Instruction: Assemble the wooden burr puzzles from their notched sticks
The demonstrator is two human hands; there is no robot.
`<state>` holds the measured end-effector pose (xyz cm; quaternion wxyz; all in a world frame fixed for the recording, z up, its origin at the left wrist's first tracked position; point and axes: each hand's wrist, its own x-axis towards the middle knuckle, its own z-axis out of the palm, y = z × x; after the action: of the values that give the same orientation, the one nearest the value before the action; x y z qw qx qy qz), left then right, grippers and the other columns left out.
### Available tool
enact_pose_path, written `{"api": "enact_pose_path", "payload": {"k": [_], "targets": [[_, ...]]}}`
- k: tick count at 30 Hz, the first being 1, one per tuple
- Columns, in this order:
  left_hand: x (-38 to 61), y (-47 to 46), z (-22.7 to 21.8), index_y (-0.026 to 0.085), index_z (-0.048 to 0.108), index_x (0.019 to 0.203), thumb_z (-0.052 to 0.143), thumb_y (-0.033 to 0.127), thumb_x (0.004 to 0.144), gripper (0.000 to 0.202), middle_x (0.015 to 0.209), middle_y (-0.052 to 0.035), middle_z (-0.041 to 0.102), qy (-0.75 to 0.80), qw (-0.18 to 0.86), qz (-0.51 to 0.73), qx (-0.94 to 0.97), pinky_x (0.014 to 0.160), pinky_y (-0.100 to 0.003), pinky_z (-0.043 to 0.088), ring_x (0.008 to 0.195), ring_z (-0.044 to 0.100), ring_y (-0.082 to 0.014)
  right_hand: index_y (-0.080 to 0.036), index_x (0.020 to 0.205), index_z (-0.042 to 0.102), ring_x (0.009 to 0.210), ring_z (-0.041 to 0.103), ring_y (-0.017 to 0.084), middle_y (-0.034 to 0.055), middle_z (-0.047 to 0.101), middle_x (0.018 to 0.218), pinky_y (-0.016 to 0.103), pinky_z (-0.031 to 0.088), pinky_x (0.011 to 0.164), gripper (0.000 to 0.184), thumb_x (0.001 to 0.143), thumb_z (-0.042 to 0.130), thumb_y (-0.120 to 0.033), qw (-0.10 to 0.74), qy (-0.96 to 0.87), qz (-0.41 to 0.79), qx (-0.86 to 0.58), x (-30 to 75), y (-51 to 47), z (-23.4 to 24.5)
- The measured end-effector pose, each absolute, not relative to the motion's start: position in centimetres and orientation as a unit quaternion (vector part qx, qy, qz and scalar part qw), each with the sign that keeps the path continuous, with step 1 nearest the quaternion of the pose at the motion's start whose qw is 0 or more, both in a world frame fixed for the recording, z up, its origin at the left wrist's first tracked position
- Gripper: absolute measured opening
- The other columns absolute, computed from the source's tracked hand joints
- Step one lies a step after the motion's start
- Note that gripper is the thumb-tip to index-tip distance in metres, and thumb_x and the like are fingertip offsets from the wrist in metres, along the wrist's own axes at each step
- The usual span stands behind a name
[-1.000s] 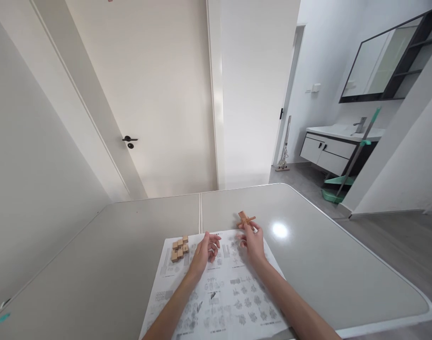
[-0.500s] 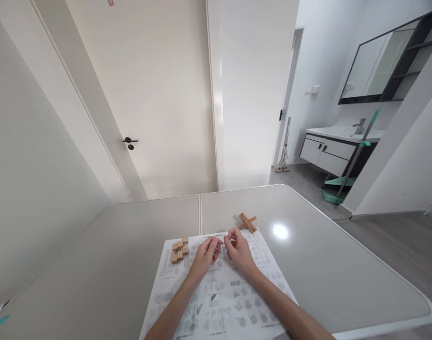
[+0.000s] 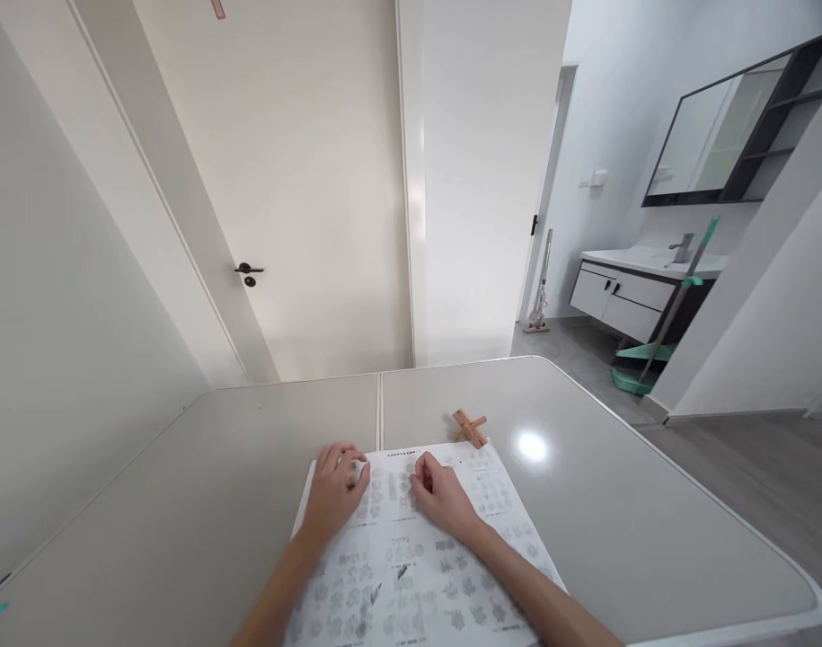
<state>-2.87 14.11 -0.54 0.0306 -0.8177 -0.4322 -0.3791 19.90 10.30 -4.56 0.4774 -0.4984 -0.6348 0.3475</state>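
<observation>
My L hand (image 3: pixel 338 485) was over the far L corner of the printed sheet (image 3: pixel 395 532), palm down, fingers bent and slightly fanned, thumb apart from the index w/ a small gap btwn. A greyish patch showed in that gap; couldn't tell if it was print or sth under my palm, so can't say whether that hand gripped anything.

My R hand (image 3: pixel 444 494) was nr the sheet's far edge, R of the middle, fingers curled loosely in twd the thumb. Nothing stuck out of it, but the inside was hidden, so can't tell if the tips met or pinched sth. The two hands were apart, w/ bare print btwn them.

The wooden cross (image 3: pixel 470 429) was out of both hands, on the tbl (image 3: pixel 626 521) just past the sheet's far R corner, beyond my R hand & not touching it. Its pieces crossed in an X, the near end right at the paper's edge; couldn't tell if it overlapped.

Sheet had rows of small grey diagrams, too blurry to read, plus a couple of darker marks nr the middle. Tbl seam (image 3: pixel 382 413) ran away from me past the sheet; bright glare spot (image 3: pixel 533 446) R of the cross. Bkgd: white door (image 3: pixel 316 198), mop (image 3: pixel 538 301), sink cabinet (image 3: pixel 623 296).
</observation>
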Motion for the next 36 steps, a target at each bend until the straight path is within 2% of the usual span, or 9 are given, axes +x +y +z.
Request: {"api": "enact_pose_path", "payload": {"k": [3, 8, 13, 15, 19, 21, 25, 32, 36], "targets": [[-4.7, 14.3, -0.7, 0.022, 0.062, 0.100, 0.061, 0.030, 0.093, 0.011, 0.109, -0.0088, 0.064, -0.424, 0.047, -0.330, -0.842, 0.098, -0.044, 0.045, 0.107, 0.058, -0.0273, -0.024, 0.082, 0.046, 0.057, 0.048, 0.015, -0.0056, 0.053, 0.064, 0.025, 0.033, 0.055, 0.008, 0.088, 0.052, -0.027, 0.472, -0.643, 0.345, -0.496, 19.8, 10.4, -4.8], [-6.6, 14.9, -0.7, 0.023, 0.057, 0.126, 0.072, 0.046, 0.085, 0.050, 0.128, -0.0118, 0.061, -0.401, 0.004, -0.247, -0.882, 0.105, -0.049, 0.044, 0.122, 0.055, -0.0325, -0.024, 0.082, 0.046, 0.057, 0.048, 0.015, -0.0056, 0.053, 0.064, 0.025, 0.033, 0.055, 0.008, 0.088, 0.051, -0.027, 0.468, -0.644, 0.344, -0.498, 19.9, 10.4, -4.9], [-7.6, 15.5, -1.2, 0.023, 0.053, 0.133, 0.076, 0.055, 0.078, 0.068, 0.131, -0.0134, 0.061, -0.439, -0.010, -0.241, -0.865, 0.105, -0.051, 0.044, 0.124, 0.055, -0.0359, -0.025, 0.081, 0.044, 0.057, 0.047, 0.015, -0.0062, 0.050, 0.063, 0.025, 0.032, 0.055, 0.010, 0.088, 0.052, -0.027, 0.465, -0.645, 0.342, -0.501, 20.0, 10.3, -4.6], [-7.6, 15.6, -1.3, 0.022, 0.054, 0.131, 0.076, 0.056, 0.078, 0.066, 0.130, -0.0134, 0.062, -0.454, -0.018, -0.238, -0.859, 0.103, -0.051, 0.045, 0.122, 0.056, -0.0360, -0.025, 0.081, 0.043, 0.056, 0.046, 0.015, -0.0065, 0.049, 0.062, 0.025, 0.032, 0.055, 0.011, 0.088, 0.051, -0.027, 0.462, -0.646, 0.342, -0.502, 20.0, 10.2, -4.5], [-7.1, 15.5, -1.1, 0.023, 0.059, 0.122, 0.068, 0.050, 0.087, 0.045, 0.120, -0.0103, 0.065, -0.457, -0.053, -0.237, -0.856, 0.098, -0.046, 0.048, 0.113, 0.060, -0.0309, -0.025, 0.081, 0.043, 0.056, 0.046, 0.015, -0.0069, 0.048, 0.062, 0.025, 0.032, 0.056, 0.011, 0.088, 0.051, -0.027, 0.459, -0.645, 0.346, -0.503, 20.2, 10.0, -4.3], [-6.7, 15.3, -0.9, 0.024, 0.060, 0.117, 0.070, 0.049, 0.085, 0.042, 0.116, -0.0087, 0.065, -0.458, -0.069, -0.237, -0.854, 0.095, -0.044, 0.049, 0.108, 0.061, -0.0292, -0.025, 0.081, 0.044, 0.057, 0.046, 0.015, -0.0068, 0.049, 0.063, 0.025, 0.033, 0.056, 0.010, 0.087, 0.052, -0.026, 0.461, -0.643, 0.352, -0.501, 20.2, 9.9, -4.1], [-6.1, 14.9, -0.6, 0.023, 0.061, 0.108, 0.078, 0.052, 0.076, 0.046, 0.109, -0.0067, 0.066, -0.468, -0.110, -0.242, -0.843, 0.090, -0.041, 0.050, 0.102, 0.062, -0.0281, -0.025, 0.081, 0.044, 0.056, 0.046, 0.015, -0.0066, 0.051, 0.063, 0.025, 0.033, 0.055, 0.010, 0.086, 0.053, -0.026, 0.464, -0.640, 0.356, -0.498, 20.2, 9.9, -4.0], [-0.8, 13.6, 0.6, 0.024, 0.060, 0.108, 0.081, 0.056, 0.074, 0.051, 0.108, -0.0055, 0.064, -0.425, -0.199, -0.249, -0.847, 0.082, -0.037, 0.051, 0.097, 0.062, -0.0252, -0.025, 0.079, 0.043, 0.051, 0.046, 0.014, -0.0068, 0.052, 0.060, 0.025, 0.034, 0.051, 0.015, 0.086, 0.055, -0.031, 0.531, -0.565, 0.392, -0.495, 20.2, 10.5, -4.6], [3.5, 13.1, 0.1, 0.024, 0.061, 0.101, 0.084, 0.059, 0.068, 0.052, 0.100, -0.0034, 0.064, -0.368, -0.178, -0.222, -0.885, 0.085, -0.039, 0.051, 0.096, 0.061, -0.0263, -0.026, 0.080, 0.043, 0.048, 0.047, 0.015, -0.0078, 0.050, 0.060, 0.025, 0.038, 0.048, 0.016, 0.085, 0.056, -0.035, 0.578, -0.492, 0.389, -0.522, 20.8, 11.3, -5.0]]}}
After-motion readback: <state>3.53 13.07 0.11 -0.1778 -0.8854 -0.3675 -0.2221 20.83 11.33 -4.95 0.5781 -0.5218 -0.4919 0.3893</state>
